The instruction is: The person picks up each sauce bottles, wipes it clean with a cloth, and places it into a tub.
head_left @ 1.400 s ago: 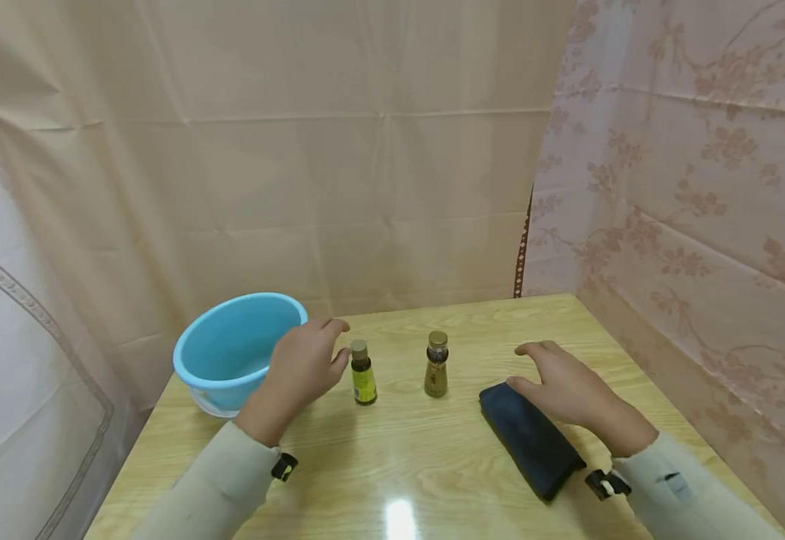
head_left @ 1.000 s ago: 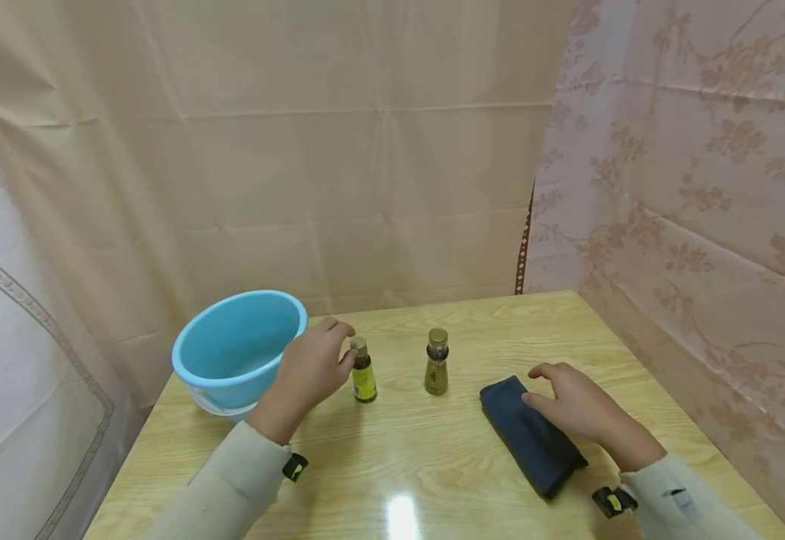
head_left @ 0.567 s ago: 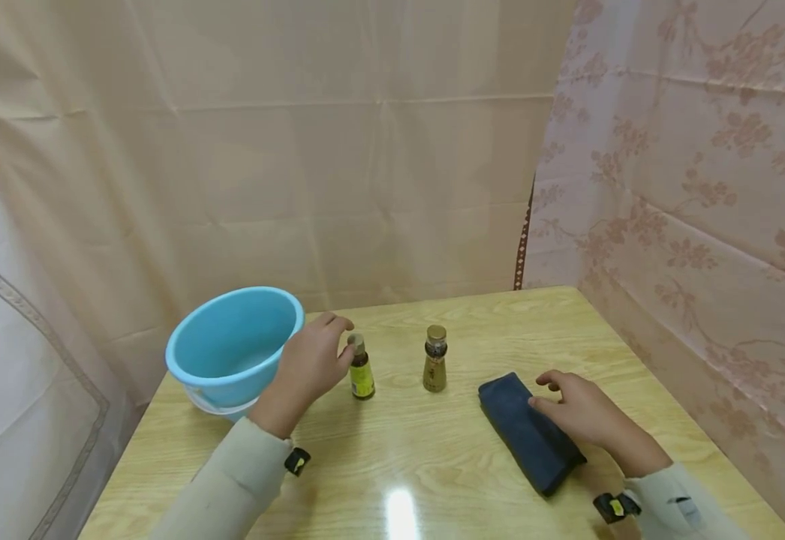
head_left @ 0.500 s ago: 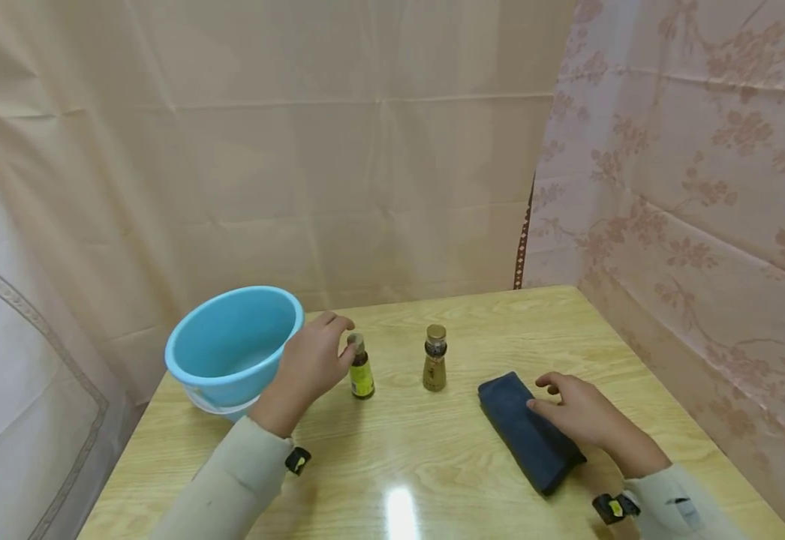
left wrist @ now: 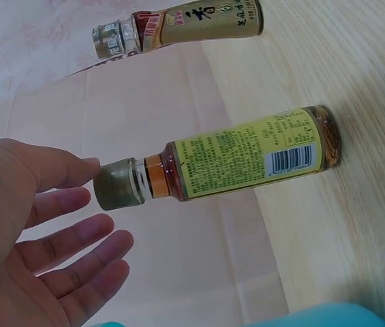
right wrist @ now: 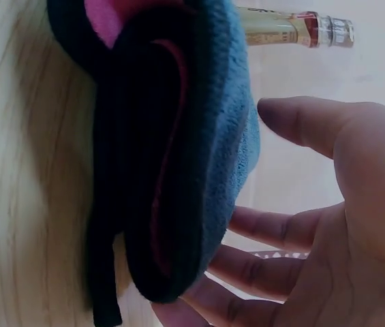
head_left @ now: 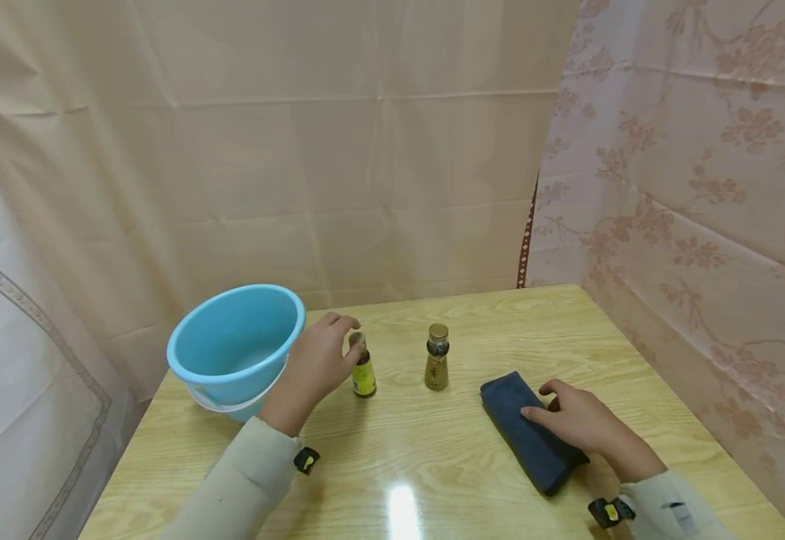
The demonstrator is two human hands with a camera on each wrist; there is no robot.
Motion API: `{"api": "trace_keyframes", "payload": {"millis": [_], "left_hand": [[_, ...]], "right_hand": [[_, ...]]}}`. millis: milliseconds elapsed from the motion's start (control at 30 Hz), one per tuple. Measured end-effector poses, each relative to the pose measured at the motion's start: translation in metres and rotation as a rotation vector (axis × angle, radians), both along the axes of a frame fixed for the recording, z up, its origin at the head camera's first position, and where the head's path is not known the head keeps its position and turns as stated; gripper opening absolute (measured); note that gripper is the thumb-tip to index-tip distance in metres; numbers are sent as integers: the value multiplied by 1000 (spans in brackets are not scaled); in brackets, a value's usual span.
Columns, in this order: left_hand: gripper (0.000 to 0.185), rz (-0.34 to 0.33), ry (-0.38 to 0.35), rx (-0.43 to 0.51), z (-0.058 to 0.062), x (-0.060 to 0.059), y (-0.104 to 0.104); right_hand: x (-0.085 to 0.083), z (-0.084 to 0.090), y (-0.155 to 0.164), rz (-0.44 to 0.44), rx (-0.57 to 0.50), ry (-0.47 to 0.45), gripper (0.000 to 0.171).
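Note:
A small bottle with a yellow-green label (head_left: pixel 364 376) stands upright on the table; in the left wrist view its dull green cap (left wrist: pixel 118 184) is beside my thumb tip. My left hand (head_left: pixel 316 360) reaches to that cap with loosely bent, spread fingers; whether the thumb touches it I cannot tell. Over the right part of a folded dark blue cloth (head_left: pixel 521 424) is my right hand (head_left: pixel 581 420), thumb extended across it. Pink lining (right wrist: pixel 110 20) shows in the cloth's folds. The right wrist view has the fingers (right wrist: pixel 267 272) spread along the cloth's side, not gripping it.
A sesame oil bottle (head_left: pixel 436 364) with a gold cap stands between the other bottle and the cloth. At the left back is a light blue bucket (head_left: pixel 193 375) with a white handle. The wooden table (head_left: pixel 365 480) ends at beige and flowered curtains.
My left hand has moved slightly right, closer to the bottle cap. My right hand shifted right and down, then its thumb came back over the cloth. Bottles, bucket and cloth stay in place.

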State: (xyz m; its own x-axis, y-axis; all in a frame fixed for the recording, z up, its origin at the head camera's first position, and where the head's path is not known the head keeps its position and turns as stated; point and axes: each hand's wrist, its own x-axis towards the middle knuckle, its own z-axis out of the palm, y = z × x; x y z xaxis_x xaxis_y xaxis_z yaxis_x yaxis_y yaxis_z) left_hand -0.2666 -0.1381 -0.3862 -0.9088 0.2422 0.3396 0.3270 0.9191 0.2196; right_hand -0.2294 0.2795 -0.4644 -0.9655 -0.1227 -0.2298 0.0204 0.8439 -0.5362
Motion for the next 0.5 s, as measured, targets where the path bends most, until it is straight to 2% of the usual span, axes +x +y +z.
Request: {"api": "trace_keyframes", "payload": {"millis": [300, 500], "left_hand": [[23, 15, 8, 25, -5, -1, 1], [14, 13, 20, 13, -7, 0, 1]], "right_hand": [[-3, -4, -4, -14, 14, -8, 81], [-1, -9, -11, -31, -20, -29, 75]]}}
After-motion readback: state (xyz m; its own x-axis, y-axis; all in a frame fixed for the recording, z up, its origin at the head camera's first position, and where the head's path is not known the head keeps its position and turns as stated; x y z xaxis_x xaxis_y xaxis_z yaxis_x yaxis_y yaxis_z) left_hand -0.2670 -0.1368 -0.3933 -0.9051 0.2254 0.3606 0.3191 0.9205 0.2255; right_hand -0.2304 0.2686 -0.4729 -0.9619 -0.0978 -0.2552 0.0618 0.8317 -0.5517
